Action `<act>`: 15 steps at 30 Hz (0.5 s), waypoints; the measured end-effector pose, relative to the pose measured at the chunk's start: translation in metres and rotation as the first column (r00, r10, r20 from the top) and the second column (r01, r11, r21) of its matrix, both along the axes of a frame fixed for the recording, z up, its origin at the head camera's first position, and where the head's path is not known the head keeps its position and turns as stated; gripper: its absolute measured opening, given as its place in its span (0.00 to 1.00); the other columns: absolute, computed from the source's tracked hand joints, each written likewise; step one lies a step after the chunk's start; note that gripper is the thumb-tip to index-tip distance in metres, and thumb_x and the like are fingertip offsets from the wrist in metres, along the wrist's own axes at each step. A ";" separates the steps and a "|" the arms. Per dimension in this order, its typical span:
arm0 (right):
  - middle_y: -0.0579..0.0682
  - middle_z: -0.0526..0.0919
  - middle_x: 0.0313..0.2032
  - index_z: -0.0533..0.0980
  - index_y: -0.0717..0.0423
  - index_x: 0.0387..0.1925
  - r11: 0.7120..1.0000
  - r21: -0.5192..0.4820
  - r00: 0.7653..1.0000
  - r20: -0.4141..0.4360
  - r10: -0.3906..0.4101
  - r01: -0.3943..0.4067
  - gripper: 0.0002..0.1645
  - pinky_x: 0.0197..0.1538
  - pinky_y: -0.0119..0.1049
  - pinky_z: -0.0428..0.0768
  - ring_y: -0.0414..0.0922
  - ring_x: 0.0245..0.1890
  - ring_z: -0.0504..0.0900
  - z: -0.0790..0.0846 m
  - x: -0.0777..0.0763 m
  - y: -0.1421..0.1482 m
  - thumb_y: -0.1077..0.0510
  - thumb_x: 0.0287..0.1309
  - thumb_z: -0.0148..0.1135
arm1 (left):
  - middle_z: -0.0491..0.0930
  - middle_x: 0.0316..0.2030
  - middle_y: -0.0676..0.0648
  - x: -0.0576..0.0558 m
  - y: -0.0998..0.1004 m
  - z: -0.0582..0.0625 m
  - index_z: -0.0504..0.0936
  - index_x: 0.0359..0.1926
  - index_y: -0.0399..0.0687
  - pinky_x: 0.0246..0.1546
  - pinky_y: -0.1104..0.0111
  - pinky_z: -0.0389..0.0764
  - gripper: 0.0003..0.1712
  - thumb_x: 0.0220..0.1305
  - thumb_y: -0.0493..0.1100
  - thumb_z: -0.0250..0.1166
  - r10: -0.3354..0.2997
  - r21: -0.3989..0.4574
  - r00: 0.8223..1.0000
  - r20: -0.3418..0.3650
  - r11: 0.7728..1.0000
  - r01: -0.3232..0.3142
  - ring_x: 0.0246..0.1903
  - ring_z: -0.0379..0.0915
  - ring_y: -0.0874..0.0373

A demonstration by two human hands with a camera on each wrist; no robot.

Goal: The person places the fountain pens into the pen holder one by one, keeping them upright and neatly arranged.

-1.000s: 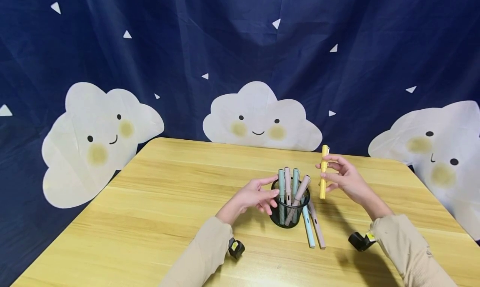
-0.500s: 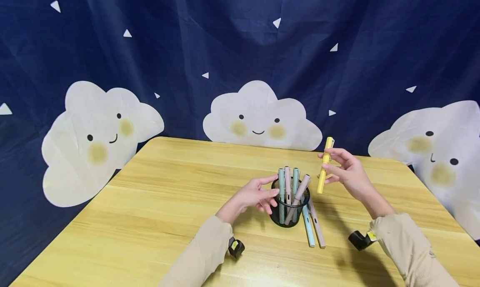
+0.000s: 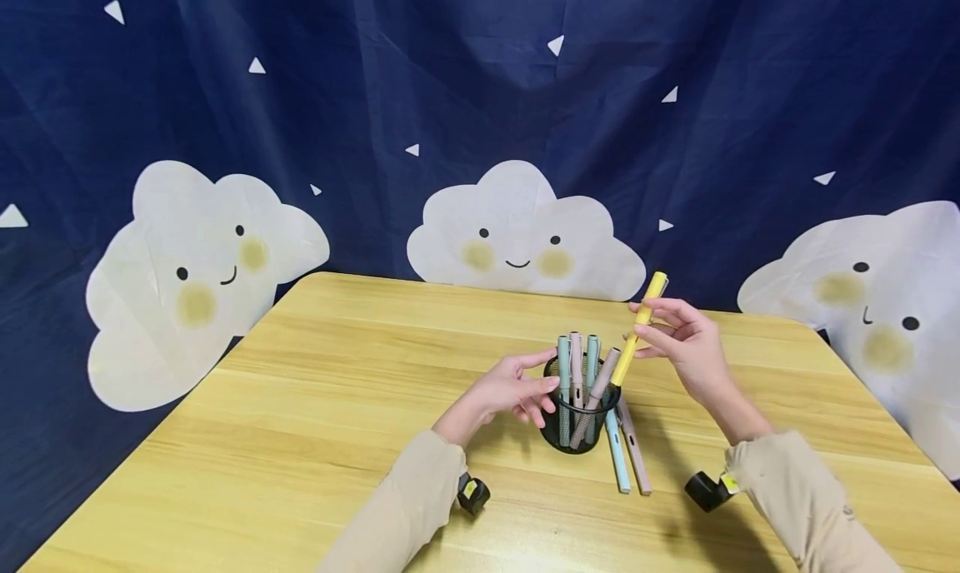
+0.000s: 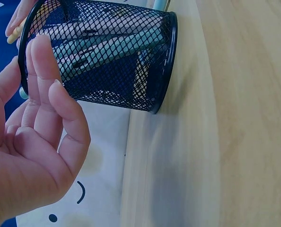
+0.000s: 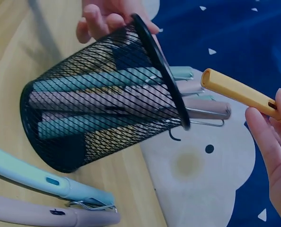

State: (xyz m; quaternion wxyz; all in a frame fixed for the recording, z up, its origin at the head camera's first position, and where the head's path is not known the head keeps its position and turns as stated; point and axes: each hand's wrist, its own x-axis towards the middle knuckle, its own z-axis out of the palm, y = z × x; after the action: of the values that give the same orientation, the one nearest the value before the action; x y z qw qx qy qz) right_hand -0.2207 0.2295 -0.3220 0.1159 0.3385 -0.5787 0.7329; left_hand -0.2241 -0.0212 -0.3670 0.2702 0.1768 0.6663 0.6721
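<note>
A black mesh pen holder (image 3: 551, 430) stands upright on the wooden table, with several green and pinkish-grey capped pens (image 5: 98, 101) inside. My left hand (image 3: 510, 394) holds its left side near the rim between thumb and fingers. In my right hand (image 3: 688, 348), thumb and fingers pinch a yellow pen (image 3: 653, 291), clip end up and tilted. Its lower end is close to the holder's right rim in the head view; the right wrist view shows that end just outside the opening (image 5: 178, 101), apart from the pens.
On the table (image 3: 300, 440) right of the holder lie a light blue pen (image 3: 618, 460) and a pinkish-grey pen (image 3: 636, 456), side by side. A dark blue curtain (image 3: 480, 82) with white clouds hangs behind the table. Each wrist carries a small black camera (image 3: 474, 495).
My right hand has moved left with the yellow pen, which has gone from near upright to tilted, its lower end now by the holder's rim. The left hand and holder stay put.
</note>
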 end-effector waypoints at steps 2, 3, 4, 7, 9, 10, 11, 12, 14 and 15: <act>0.55 0.80 0.42 0.70 0.73 0.45 0.999 0.017 0.999 -0.014 -0.031 0.031 0.20 0.28 0.41 0.79 0.48 0.32 0.82 -0.001 0.001 -0.002 0.84 0.49 0.49 | 0.79 0.19 0.45 0.000 0.000 0.000 0.55 0.67 0.52 0.12 0.76 0.71 0.34 0.62 0.42 0.58 0.000 0.001 1.000 0.001 1.000 0.000 0.12 0.74 0.59; 0.55 0.80 0.42 0.70 0.74 0.45 0.999 0.027 0.999 -0.018 -0.046 0.047 0.20 0.28 0.41 0.79 0.48 0.32 0.82 -0.002 0.001 -0.003 0.83 0.48 0.49 | 0.79 0.19 0.45 0.000 0.000 0.000 0.55 0.67 0.52 0.12 0.76 0.71 0.34 0.62 0.42 0.58 0.001 0.001 1.000 0.001 1.000 -0.001 0.12 0.74 0.59; 0.55 0.80 0.43 0.70 0.75 0.45 0.997 0.038 0.998 -0.025 -0.060 0.061 0.19 0.29 0.41 0.79 0.47 0.32 0.82 -0.002 0.002 -0.004 0.83 0.48 0.50 | 0.79 0.19 0.45 0.000 0.000 0.000 0.55 0.67 0.52 0.12 0.76 0.71 0.34 0.62 0.42 0.58 0.001 0.000 1.000 0.001 1.000 -0.001 0.12 0.74 0.59; 0.56 0.80 0.43 0.69 0.76 0.45 0.993 0.065 0.995 -0.044 -0.095 0.097 0.19 0.29 0.42 0.79 0.46 0.32 0.82 -0.003 0.004 -0.006 0.83 0.48 0.51 | 0.79 0.19 0.45 0.000 0.000 0.001 0.55 0.67 0.52 0.11 0.76 0.71 0.34 0.62 0.42 0.58 0.003 0.001 1.000 0.001 1.000 -0.003 0.12 0.74 0.59; 0.56 0.80 0.43 0.69 0.77 0.45 0.990 0.080 0.992 -0.058 -0.109 0.114 0.19 0.28 0.42 0.79 0.45 0.33 0.82 -0.003 0.006 -0.007 0.83 0.47 0.52 | 0.79 0.19 0.45 0.000 0.000 0.001 0.55 0.67 0.52 0.11 0.77 0.70 0.34 0.62 0.42 0.58 0.005 0.001 1.000 0.002 1.000 -0.005 0.12 0.74 0.59; 0.56 0.80 0.43 0.69 0.78 0.45 0.988 0.089 0.991 -0.068 -0.117 0.123 0.20 0.28 0.42 0.79 0.45 0.33 0.82 -0.003 0.006 -0.008 0.83 0.47 0.52 | 0.79 0.19 0.45 0.000 0.000 0.000 0.55 0.67 0.52 0.11 0.77 0.70 0.34 0.62 0.42 0.58 0.006 0.001 1.000 0.002 1.000 -0.006 0.12 0.74 0.59; 0.56 0.80 0.42 0.68 0.78 0.45 0.987 0.097 0.989 -0.078 -0.123 0.131 0.20 0.28 0.42 0.79 0.44 0.32 0.82 -0.003 0.007 -0.009 0.83 0.47 0.53 | 0.79 0.19 0.45 0.000 0.000 0.000 0.55 0.67 0.52 0.11 0.77 0.70 0.34 0.61 0.42 0.58 0.006 0.001 1.000 0.002 1.000 -0.006 0.12 0.74 0.59; 0.55 0.80 0.42 0.68 0.78 0.45 0.985 0.104 0.988 -0.087 -0.127 0.136 0.20 0.28 0.42 0.79 0.44 0.32 0.82 -0.003 0.008 -0.009 0.83 0.46 0.53 | 0.79 0.19 0.45 0.000 0.000 0.000 0.55 0.67 0.52 0.11 0.77 0.70 0.34 0.61 0.41 0.58 0.007 0.001 1.000 0.003 1.000 -0.007 0.12 0.74 0.59; 0.53 0.80 0.41 0.68 0.79 0.44 0.983 0.117 0.986 -0.105 -0.133 0.145 0.20 0.27 0.41 0.80 0.43 0.32 0.82 -0.004 0.010 -0.011 0.83 0.46 0.54 | 0.79 0.19 0.45 0.000 0.000 0.000 0.55 0.67 0.52 0.11 0.77 0.71 0.34 0.61 0.42 0.58 0.007 0.001 1.000 0.002 1.000 -0.007 0.12 0.74 0.59; 0.52 0.80 0.41 0.67 0.79 0.44 0.981 0.125 0.984 -0.113 -0.134 0.148 0.20 0.27 0.41 0.80 0.43 0.32 0.81 -0.004 0.010 -0.012 0.83 0.45 0.54 | 0.79 0.19 0.44 0.000 0.000 0.000 0.55 0.67 0.52 0.11 0.77 0.71 0.34 0.61 0.42 0.58 0.007 0.001 1.000 0.002 1.000 -0.007 0.12 0.74 0.59</act>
State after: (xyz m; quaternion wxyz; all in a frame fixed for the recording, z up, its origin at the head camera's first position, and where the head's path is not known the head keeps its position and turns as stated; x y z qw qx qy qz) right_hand -0.2104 0.2180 -0.3262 0.1749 0.3411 -0.6419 0.6641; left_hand -0.2241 -0.0213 -0.3670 0.2685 0.1739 0.6662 0.6737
